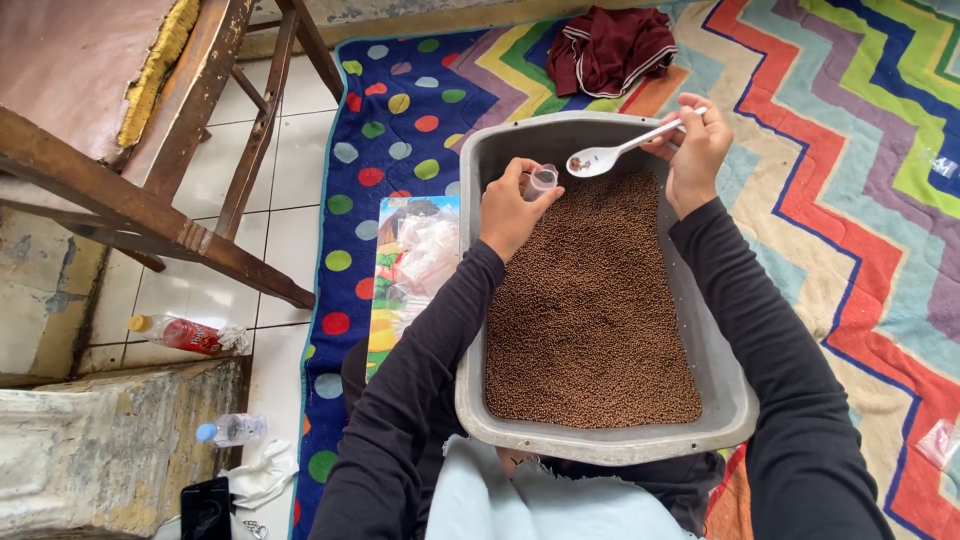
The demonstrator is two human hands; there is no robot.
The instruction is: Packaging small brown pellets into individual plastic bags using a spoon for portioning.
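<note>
Both arms, in dark long sleeves, are reaching forward from the bottom of the view, elbows bent and forearms angling inward. The left hand (512, 208) is curling its fingers with thumb and forefinger pinching closed. The right hand (697, 150) is bending at the wrist, fingers closing in a pinch grip.

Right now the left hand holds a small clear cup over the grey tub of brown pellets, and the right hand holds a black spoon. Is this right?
Not quite: the head view shows the spoon in the right hand is white, not black. The left hand does hold the small clear cup over the grey tub of brown pellets.
</note>
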